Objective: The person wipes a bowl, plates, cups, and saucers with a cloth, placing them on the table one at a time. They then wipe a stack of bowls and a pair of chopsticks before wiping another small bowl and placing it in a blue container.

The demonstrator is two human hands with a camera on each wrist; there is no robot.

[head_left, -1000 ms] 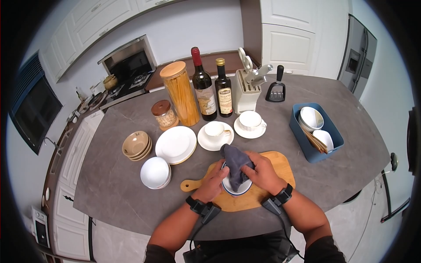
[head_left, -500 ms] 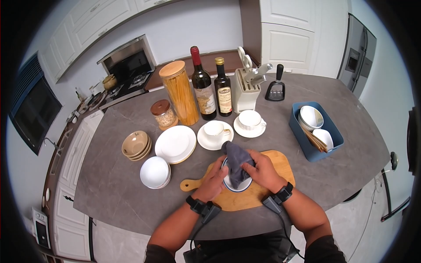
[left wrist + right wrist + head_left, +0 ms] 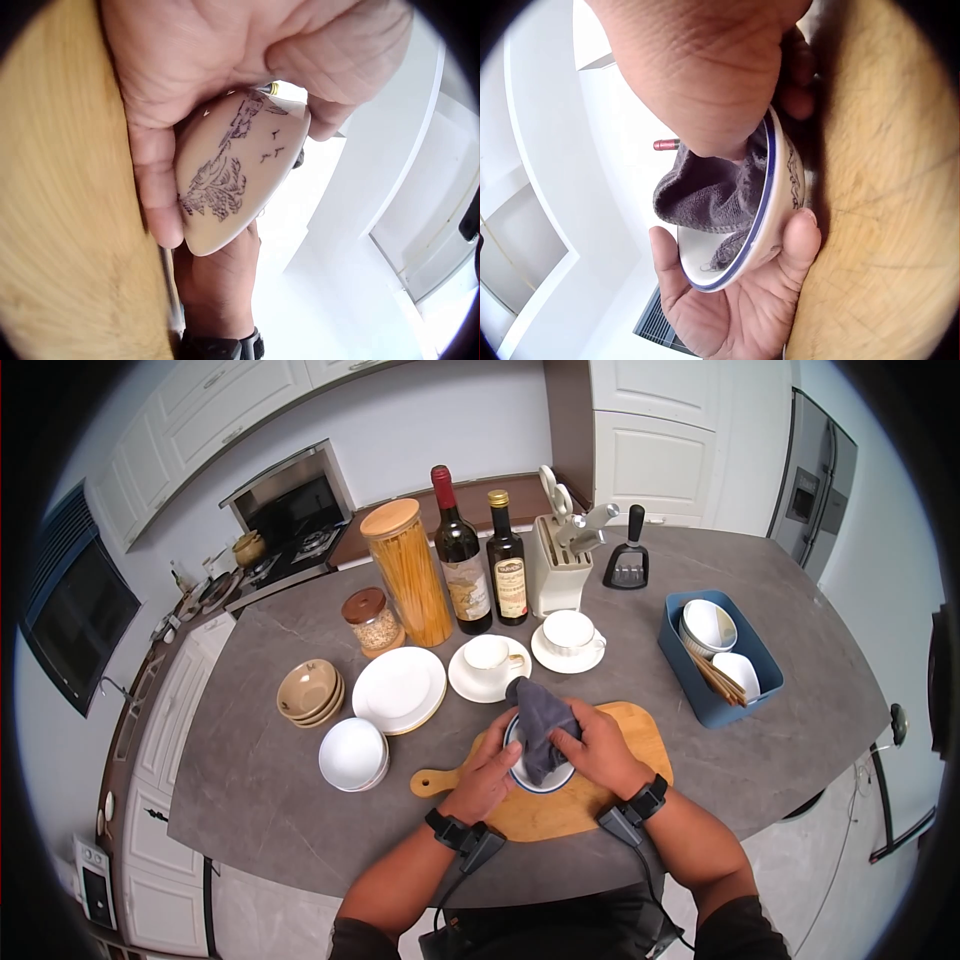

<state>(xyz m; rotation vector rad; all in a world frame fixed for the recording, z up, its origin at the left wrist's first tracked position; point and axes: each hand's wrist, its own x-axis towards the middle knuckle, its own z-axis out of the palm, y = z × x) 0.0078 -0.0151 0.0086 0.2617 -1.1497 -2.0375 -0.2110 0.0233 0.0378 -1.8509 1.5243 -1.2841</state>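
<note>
A white bowl with a blue rim (image 3: 543, 788) is held just over the wooden board (image 3: 640, 735); its outside carries a dark landscape drawing (image 3: 217, 187). My left hand (image 3: 483, 775) grips the bowl, thumb at the rim and fingers under its side, as the right wrist view shows. A dark grey cloth (image 3: 712, 191) lies bunched inside the bowl and stands up past the rim. My right hand (image 3: 602, 752) pinches the cloth, its thumb pressing it into the bowl; its other fingers are partly hidden.
Left of the board are white bowls (image 3: 352, 754), brown bowls (image 3: 308, 690) and white plates (image 3: 400, 690). Behind it stand two cups on saucers (image 3: 490, 685), bottles (image 3: 465, 575), a pasta jar (image 3: 408, 575) and a knife block (image 3: 560, 575). A blue basket (image 3: 695, 695) sits at the right.
The cloth has shifted slightly within the bowl, and the bowl has tilted and risen a little. Both hands keep their hold.
</note>
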